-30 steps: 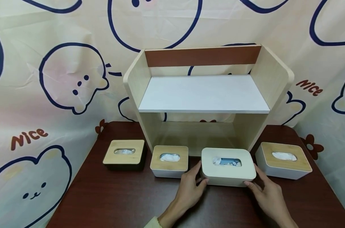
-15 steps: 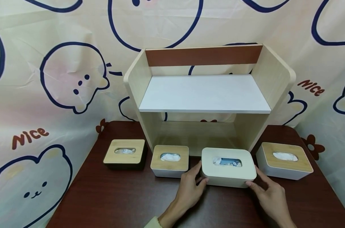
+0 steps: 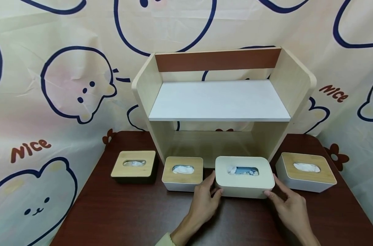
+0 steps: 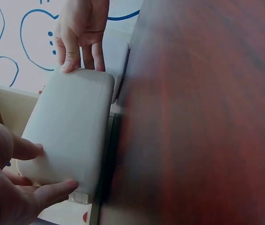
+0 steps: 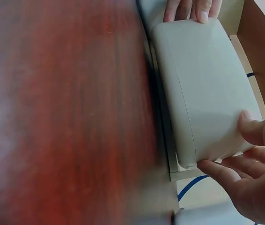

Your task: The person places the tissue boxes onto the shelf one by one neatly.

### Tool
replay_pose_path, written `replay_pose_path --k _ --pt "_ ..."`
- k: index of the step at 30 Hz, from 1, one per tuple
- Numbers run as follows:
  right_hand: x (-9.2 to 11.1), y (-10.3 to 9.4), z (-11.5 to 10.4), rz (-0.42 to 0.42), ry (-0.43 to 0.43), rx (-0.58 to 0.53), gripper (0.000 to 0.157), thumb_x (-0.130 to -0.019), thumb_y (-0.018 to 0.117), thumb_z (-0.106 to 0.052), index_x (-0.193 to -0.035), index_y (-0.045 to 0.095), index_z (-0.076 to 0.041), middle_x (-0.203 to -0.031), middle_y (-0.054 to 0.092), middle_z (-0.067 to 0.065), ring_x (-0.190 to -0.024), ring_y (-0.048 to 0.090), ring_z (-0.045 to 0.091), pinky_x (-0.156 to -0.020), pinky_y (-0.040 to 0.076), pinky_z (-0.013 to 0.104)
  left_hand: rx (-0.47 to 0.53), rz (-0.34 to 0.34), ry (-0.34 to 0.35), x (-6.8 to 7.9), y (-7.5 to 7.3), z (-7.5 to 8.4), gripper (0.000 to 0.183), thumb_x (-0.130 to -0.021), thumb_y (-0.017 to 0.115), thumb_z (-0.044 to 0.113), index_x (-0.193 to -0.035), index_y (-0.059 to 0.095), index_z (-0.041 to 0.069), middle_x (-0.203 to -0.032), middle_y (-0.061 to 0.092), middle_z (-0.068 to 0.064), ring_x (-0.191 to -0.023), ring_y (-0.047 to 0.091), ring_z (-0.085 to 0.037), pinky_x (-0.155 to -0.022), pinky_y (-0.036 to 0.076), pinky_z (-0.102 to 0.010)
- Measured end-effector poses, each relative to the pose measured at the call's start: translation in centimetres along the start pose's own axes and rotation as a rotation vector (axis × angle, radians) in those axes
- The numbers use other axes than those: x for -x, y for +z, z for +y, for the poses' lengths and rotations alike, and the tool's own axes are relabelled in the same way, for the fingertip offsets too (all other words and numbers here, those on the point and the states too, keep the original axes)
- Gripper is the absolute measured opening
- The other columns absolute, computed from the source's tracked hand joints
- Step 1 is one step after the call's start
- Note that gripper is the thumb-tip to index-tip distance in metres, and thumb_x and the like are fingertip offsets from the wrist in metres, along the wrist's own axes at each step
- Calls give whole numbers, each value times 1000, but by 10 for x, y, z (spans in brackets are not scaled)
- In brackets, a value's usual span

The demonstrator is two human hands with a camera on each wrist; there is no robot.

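Observation:
A white tissue box (image 3: 244,182) with rounded corners sits between my two hands, in front of the shelf unit. Its oval slot shows bluish wrapping and white tissue. My left hand (image 3: 202,201) grips its left end, thumb at the front lower corner and fingers along the side. At the opposite end my right hand (image 3: 288,206) holds it the same way. Both wrist views show the smooth front of the tissue box (image 4: 69,124), with thumb and fingertips pressed to its ends. The tissue box is close over the brown table (image 3: 137,218).
A small shelf unit (image 3: 220,102) with a white upper board stands behind. Wood-lidded tissue boxes line the table: one with a dark base (image 3: 134,169) at far left, a white-based one (image 3: 182,174) beside my left hand, and a longer one (image 3: 307,172) at right.
The white tissue box and both hands have shifted slightly up in the head view, toward the shelf unit. The grip of both hands stays the same.

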State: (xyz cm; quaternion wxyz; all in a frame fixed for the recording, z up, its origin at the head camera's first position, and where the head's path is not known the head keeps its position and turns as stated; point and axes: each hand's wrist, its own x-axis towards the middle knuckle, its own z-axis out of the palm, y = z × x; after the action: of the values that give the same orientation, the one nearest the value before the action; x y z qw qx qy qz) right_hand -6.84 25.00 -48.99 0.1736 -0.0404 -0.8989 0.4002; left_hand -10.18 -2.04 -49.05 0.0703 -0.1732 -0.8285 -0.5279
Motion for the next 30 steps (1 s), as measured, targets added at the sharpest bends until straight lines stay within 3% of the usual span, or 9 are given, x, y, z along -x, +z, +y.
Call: replay_pose_path --k 5,7,9,12,15,19,22,25,30 --pt "-6 2 -2 40 -48 -23 65 -91 85 -6 -151 60 -1 -130 68 35 -38 26 -5 -36 31 21 -13 0 -15 -7 -1 6 66 -96 75 -7 -157 52 3 -149 65 -16 -130 64 -21 -92 62 -22" --pt "-9 3 -3 63 -68 -29 65 -90 86 -4 -150 61 -1 -121 73 35 -38 24 -6 -34 29 21 -29 5 -15 -9 -1 9 64 -96 74 -6 -156 53 4 -146 66 -15 -127 65 -20 -91 62 -21" --pt "-12 5 -3 82 -82 -31 65 -89 86 -2 -149 62 0 -94 77 31 -38 24 -8 -34 28 20 -51 17 -6 -12 -1 11 61 -96 74 -6 -154 54 3 -140 69 -15 -119 67 -17 -87 61 -20" --pt "-17 9 -4 105 -86 -43 65 -87 87 0 -147 63 1 -65 63 13 -39 26 -9 -36 29 18 -79 38 11 -16 -2 12 58 -97 73 -6 -152 54 -2 -128 71 -15 -104 67 -14 -80 60 -20" --pt "-22 15 -5 110 -94 -76 65 -87 86 2 -147 63 1 -64 61 7 -41 28 -9 -39 30 17 -91 53 12 -21 -4 11 58 -97 72 -7 -151 53 -8 -122 71 -17 -96 65 -15 -77 59 -23" --pt "-28 21 -7 99 -89 -119 64 -90 85 -1 -149 62 -1 -56 50 -4 -44 27 -9 -40 29 17 -109 68 4 -27 -7 11 54 -96 73 -8 -147 56 -7 -117 71 -15 -97 65 -17 -79 59 -26" --pt "-32 22 -8 103 -80 -138 62 -91 84 -3 -149 62 -2 -54 32 -13 -45 24 -9 -39 27 18 -124 75 9 -31 -7 12 49 -95 74 -7 -142 59 -2 -111 71 -11 -94 63 -16 -78 57 -25" --pt "-36 24 -9 114 -74 -153 60 -92 84 -3 -148 63 -2 -58 33 -12 -47 22 -9 -40 26 18 -138 77 4 -34 -6 14 45 -95 75 -6 -138 61 0 -107 70 -10 -91 63 -15 -76 56 -24" --pt "-43 30 -5 125 -63 -182 59 -93 82 0 -149 62 0 -71 54 4 -48 25 -7 -42 28 19 -157 113 4 -40 -1 15 44 -94 75 -7 -135 62 0 -111 72 -12 -97 68 -19 -78 58 -28"
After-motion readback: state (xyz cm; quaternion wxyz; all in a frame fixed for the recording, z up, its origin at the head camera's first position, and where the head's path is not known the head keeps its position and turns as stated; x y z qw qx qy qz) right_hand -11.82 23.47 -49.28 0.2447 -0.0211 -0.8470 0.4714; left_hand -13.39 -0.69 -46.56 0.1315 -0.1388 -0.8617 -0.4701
